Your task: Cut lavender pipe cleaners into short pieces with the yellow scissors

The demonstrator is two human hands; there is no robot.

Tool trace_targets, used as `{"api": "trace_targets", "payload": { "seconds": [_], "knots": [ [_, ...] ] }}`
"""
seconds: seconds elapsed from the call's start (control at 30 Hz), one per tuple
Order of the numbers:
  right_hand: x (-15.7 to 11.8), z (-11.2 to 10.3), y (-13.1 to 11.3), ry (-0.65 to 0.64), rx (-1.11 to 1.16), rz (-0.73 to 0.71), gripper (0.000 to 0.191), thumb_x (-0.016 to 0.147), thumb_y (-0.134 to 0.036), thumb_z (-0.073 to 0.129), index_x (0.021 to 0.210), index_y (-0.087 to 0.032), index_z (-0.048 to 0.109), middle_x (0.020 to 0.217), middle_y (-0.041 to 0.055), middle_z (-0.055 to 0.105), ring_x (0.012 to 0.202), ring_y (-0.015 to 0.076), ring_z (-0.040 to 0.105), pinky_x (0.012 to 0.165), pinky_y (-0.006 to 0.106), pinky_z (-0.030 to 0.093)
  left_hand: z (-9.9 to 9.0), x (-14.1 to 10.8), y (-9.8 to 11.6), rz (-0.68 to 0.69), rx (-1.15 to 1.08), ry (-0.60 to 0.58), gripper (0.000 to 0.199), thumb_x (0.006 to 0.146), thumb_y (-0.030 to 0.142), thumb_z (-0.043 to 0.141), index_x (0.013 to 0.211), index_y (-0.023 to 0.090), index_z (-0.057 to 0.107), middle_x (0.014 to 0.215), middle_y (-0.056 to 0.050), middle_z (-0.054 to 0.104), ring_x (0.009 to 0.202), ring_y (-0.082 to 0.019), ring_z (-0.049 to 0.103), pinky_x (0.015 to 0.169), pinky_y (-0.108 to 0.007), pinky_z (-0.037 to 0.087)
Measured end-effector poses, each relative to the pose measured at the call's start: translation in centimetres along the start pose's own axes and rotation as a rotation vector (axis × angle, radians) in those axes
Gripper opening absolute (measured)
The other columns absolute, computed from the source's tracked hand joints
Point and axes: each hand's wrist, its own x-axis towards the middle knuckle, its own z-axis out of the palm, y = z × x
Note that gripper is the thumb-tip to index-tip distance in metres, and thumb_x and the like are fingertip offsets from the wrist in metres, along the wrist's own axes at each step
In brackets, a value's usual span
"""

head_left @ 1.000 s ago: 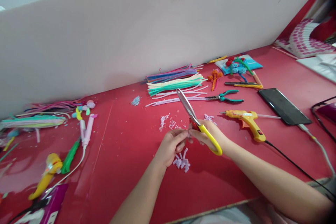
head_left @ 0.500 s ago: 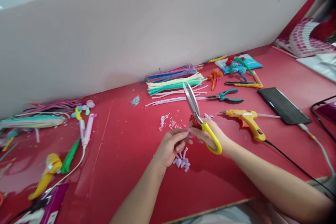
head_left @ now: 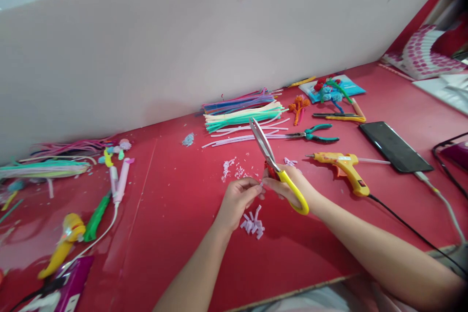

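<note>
My right hand [head_left: 290, 185] is closed around the yellow-handled scissors [head_left: 295, 194], whose blades point up and away to the left. Its thumb and fingertips meet those of my left hand [head_left: 237, 200], which is closed in a pinch on a tiny lilac pipe cleaner piece [head_left: 262, 184]. Most of that piece is hidden by the fingers. Just below the hands lies a small pile of cut lilac pipe cleaner pieces [head_left: 253, 224]. Lilac fluff clippings [head_left: 227, 168] are scattered beyond the left hand. More lilac pieces [head_left: 290, 162] lie behind the right hand.
Bundled pipe cleaners [head_left: 241, 116] lie along the grey partition [head_left: 183, 34]. To the right are teal pliers [head_left: 316, 134], a yellow glue gun [head_left: 341, 165] with its cord, and a phone [head_left: 395, 146]. At left, a pink hair-straightener-like tool [head_left: 122, 180] and a purple power strip [head_left: 75, 285].
The scissor blades have swung slightly left. My left hand's fingers have drawn closer together at the pinch, and both hands stay in nearly the same place.
</note>
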Motion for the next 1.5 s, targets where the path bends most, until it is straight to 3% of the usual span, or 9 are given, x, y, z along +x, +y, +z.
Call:
{"api": "trace_targets", "payload": {
  "seconds": [0.27, 0.47, 0.57, 0.9, 1.03, 1.13, 1.3, 1.4, 1.5],
  "knots": [
    [0.4, -1.1, 1.3, 0.142, -0.005, -0.017, 0.012, 0.069, -0.026, 0.043, 0.060, -0.018, 0.043, 0.047, -0.0067, 0.040, 0.044, 0.0067, 0.039, 0.047, 0.019, 0.032, -0.2, 0.1, 0.3, 0.038, 0.003, 0.033, 0.014, 0.071, 0.025, 0.051, 0.067, 0.012, 0.055, 0.056, -0.001, 0.055, 0.039, -0.003, 0.030, 0.039, -0.019, 0.018],
    [0.3, -0.2, 0.8, -0.016, -0.031, 0.022, 0.010, 0.066, -0.025, 0.045, 0.066, -0.017, 0.050, 0.050, -0.0053, 0.045, 0.045, 0.0067, 0.042, 0.045, 0.018, 0.033, 0.1, 0.1, 0.2, -0.018, 0.004, 0.014, 0.015, 0.070, 0.026, 0.051, 0.069, 0.012, 0.055, 0.054, 0.000, 0.055, 0.038, -0.002, 0.029, 0.038, -0.019, 0.016],
    [0.2, -0.1, 0.2, -0.026, -0.075, 0.014, 0.010, 0.066, -0.024, 0.043, 0.064, -0.016, 0.049, 0.052, -0.0043, 0.046, 0.047, 0.0072, 0.043, 0.046, 0.018, 0.033, 0.2, 0.1, 0.2, -0.030, 0.025, -0.005, 0.017, 0.070, 0.028, 0.051, 0.069, 0.012, 0.056, 0.053, 0.000, 0.054, 0.037, -0.003, 0.028, 0.038, -0.019, 0.016],
    [2.0, -5.6, 3.7, 0.128, -0.630, 0.226, 0.020, 0.066, -0.035, 0.046, 0.063, -0.017, 0.055, 0.048, -0.0003, 0.051, 0.043, 0.0097, 0.042, 0.045, 0.021, 0.024, -1.7, 1.1, -0.6, 0.198, 0.324, 0.272, 0.031, 0.076, 0.036, 0.043, 0.055, 0.014, 0.049, 0.056, 0.001, 0.046, 0.045, -0.006, 0.035, 0.045, -0.019, 0.028],
    [2.5, -5.5, 4.7, 0.175, -0.745, 0.245, 0.027, 0.068, -0.039, 0.043, 0.070, -0.016, 0.057, 0.055, 0.0055, 0.056, 0.049, 0.0134, 0.046, 0.046, 0.023, 0.022, -2.1, 1.4, -1.0, 0.274, 0.400, 0.376, 0.013, 0.071, 0.027, 0.051, 0.078, 0.017, 0.054, 0.077, 0.000, 0.053, 0.050, -0.005, 0.038, 0.050, -0.018, 0.033],
    [2.6, -4.7, 4.6, 0.213, -0.786, 0.222, 0.030, 0.073, -0.038, 0.038, 0.078, -0.016, 0.056, 0.063, 0.0075, 0.058, 0.054, 0.0141, 0.048, 0.047, 0.023, 0.021, -2.3, 1.6, -1.0, 0.283, 0.362, 0.422, 0.030, 0.070, 0.025, 0.052, 0.100, 0.020, 0.048, 0.089, 0.000, 0.054, 0.044, -0.003, 0.033, 0.046, -0.018, 0.031],
    [2.0, -3.4, 3.9, 0.203, -0.808, 0.175, 0.030, 0.074, -0.041, 0.037, 0.081, -0.018, 0.055, 0.066, 0.0052, 0.059, 0.054, 0.0126, 0.047, 0.047, 0.022, 0.022, -2.7, 1.5, 0.0, 0.253, 0.561, 0.335, 0.016, 0.072, 0.029, 0.048, 0.081, 0.018, 0.056, 0.070, 0.002, 0.054, 0.048, -0.006, 0.040, 0.049, -0.019, 0.033],
    [1.6, -3.2, 3.4, 0.173, -0.820, 0.144, 0.035, 0.073, -0.048, 0.037, 0.078, -0.018, 0.056, 0.066, 0.0057, 0.060, 0.053, 0.0129, 0.048, 0.046, 0.022, 0.021, -2.1, 1.0, 0.7, 0.246, 0.803, 0.159, 0.013, 0.070, 0.026, 0.049, 0.073, 0.019, 0.058, 0.072, 0.000, 0.057, 0.062, -0.010, 0.049, 0.058, -0.020, 0.037],
    [1.4, -3.1, 3.1, 0.158, -0.835, 0.130, 0.037, 0.073, -0.048, 0.038, 0.077, -0.017, 0.057, 0.065, 0.0076, 0.060, 0.054, 0.0142, 0.050, 0.046, 0.023, 0.020, -1.1, 0.4, 1.0, 0.138, 1.076, -0.051, 0.012, 0.068, 0.026, 0.050, 0.071, 0.021, 0.060, 0.075, 0.001, 0.061, 0.067, -0.011, 0.053, 0.062, -0.020, 0.037]
  ]
}}
